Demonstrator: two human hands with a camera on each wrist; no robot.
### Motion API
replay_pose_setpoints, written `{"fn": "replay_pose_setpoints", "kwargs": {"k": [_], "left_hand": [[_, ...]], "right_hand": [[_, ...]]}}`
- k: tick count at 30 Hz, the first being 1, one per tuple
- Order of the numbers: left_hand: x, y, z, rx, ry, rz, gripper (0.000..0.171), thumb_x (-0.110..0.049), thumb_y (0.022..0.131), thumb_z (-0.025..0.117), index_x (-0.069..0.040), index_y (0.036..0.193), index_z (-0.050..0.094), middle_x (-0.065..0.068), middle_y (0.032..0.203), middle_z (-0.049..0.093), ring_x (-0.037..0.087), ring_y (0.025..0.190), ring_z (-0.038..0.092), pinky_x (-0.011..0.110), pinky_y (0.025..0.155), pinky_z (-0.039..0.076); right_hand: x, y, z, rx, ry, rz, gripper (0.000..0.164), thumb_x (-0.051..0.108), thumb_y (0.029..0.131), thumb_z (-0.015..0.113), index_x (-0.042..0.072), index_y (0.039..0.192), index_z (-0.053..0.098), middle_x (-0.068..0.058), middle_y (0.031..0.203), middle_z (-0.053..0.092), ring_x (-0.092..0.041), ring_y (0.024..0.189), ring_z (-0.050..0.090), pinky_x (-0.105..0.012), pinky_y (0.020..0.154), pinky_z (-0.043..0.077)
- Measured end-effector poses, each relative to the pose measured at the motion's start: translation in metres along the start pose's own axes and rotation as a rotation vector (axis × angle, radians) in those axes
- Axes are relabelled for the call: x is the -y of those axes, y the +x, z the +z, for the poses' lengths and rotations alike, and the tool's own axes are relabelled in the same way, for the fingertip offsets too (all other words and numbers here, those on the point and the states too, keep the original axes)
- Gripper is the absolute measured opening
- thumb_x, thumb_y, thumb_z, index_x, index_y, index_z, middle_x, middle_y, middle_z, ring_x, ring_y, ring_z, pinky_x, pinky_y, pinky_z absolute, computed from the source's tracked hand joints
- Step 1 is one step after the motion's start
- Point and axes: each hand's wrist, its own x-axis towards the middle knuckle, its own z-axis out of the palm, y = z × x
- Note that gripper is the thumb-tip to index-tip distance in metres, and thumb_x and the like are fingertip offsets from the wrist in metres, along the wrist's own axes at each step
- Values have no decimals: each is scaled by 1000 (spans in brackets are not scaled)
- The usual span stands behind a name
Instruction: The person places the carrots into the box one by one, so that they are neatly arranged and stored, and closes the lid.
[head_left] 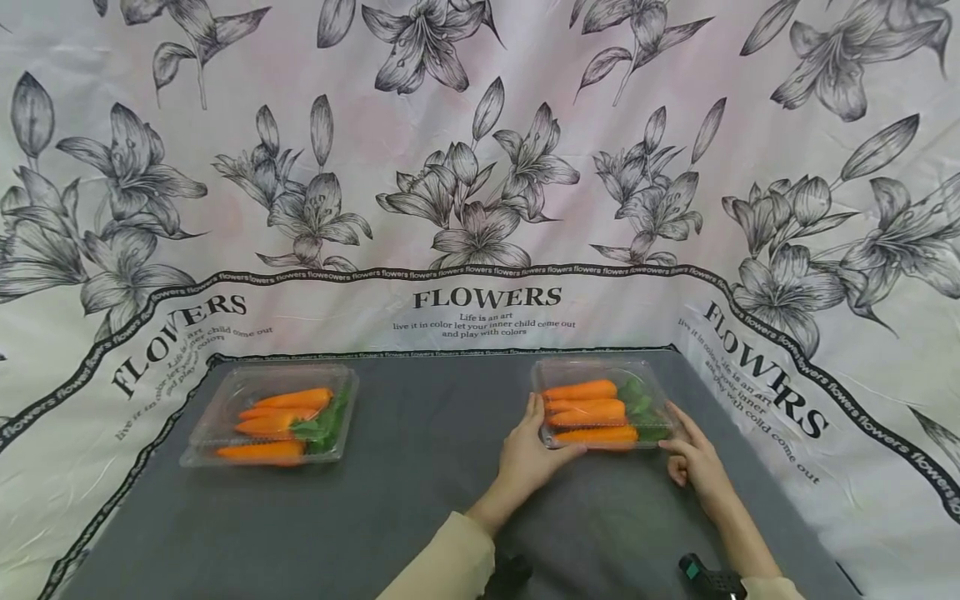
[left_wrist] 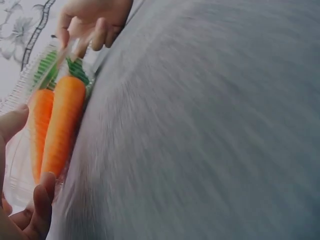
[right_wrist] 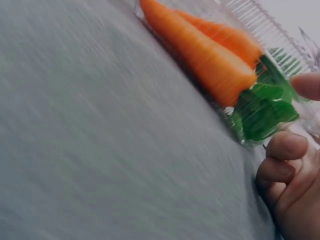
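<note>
A clear plastic box (head_left: 600, 368) lies at the right of the grey table. Inside it are several orange carrots (head_left: 587, 412) and green leaves (right_wrist: 265, 110). My left hand (head_left: 528, 454) grips the box's left side, its thumb along the front edge and its fingers at the far left. On the opposite side, my right hand (head_left: 697, 462) holds the right edge between index finger and thumb, the other fingers curled in. A second clear box (head_left: 324, 456), also with carrots (head_left: 281, 422) and leaves (head_left: 330, 423), lies at the left, away from both hands.
The grey tabletop (head_left: 420, 433) stretches between the two boxes. A white flower-printed cloth (head_left: 487, 317) stands behind the table and along both sides. Black camera gear (head_left: 712, 577) sits at the right wrist.
</note>
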Motion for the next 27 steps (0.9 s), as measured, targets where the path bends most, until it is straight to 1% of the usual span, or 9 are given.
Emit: {"fn": "replay_pose_setpoints", "kwargs": {"k": [2,4,7,11,13,16,19,23,27], "left_hand": [[-6,5,8,3,17,-3,110,-63,83,84,-12,167,34,5,174,28,37,141,55,54,108,50],[-11,8,14,-2,40,1,110,-64,84,84,-11,167,34,6,174,29,37,134,61,54,106,51],[-20,11,22,-3,48,-2,112,-64,85,83,-10,168,31,6,174,28,29,101,72,49,90,58],[-28,13,33,6,14,-14,113,-63,85,83,-11,169,28,5,175,24,11,57,53,32,56,47],[-30,14,36,4,6,-25,114,-62,84,84,-12,169,27,4,176,23,5,53,48,27,49,39],[-29,15,37,6,29,-32,114,-63,84,84,-13,169,27,3,176,22,11,56,54,30,47,41],[-26,16,32,25,82,-35,115,-69,84,81,-19,171,24,4,177,22,25,91,73,42,67,56],[-15,10,12,65,81,-60,112,-74,85,75,-27,171,21,11,177,19,49,141,51,69,104,47],[-4,-3,-25,88,24,-111,97,-74,96,59,-23,171,24,20,176,16,58,146,40,78,111,32]], "right_hand": [[-3,4,-6,-31,-4,-6,68,7,110,49,8,171,18,15,112,64,-7,47,41,-29,46,39],[-4,9,-11,-65,-19,3,66,5,109,46,7,170,20,-2,112,66,-6,47,41,-28,45,40],[-7,13,-19,-97,-45,19,66,4,108,41,8,170,19,-25,134,53,-6,46,39,-26,45,40],[-12,18,-27,-131,-40,35,64,3,107,34,8,170,19,-30,148,35,-5,46,38,-24,43,37],[-14,21,-29,-138,-35,39,63,4,108,30,7,170,20,-28,145,36,-5,46,38,-24,42,36],[-14,24,-31,-137,-39,45,62,7,110,30,9,170,20,-25,144,37,-5,48,39,-24,43,37],[-12,24,-32,-130,-33,59,65,8,110,37,17,172,18,-23,142,41,-5,49,43,-24,45,40],[-11,14,-29,-168,-29,95,68,23,114,48,22,173,15,1,130,59,-8,51,52,-26,47,45],[-5,-3,-18,-389,-105,132,72,46,111,53,21,171,24,27,106,61,-8,51,57,-25,50,48]]}}
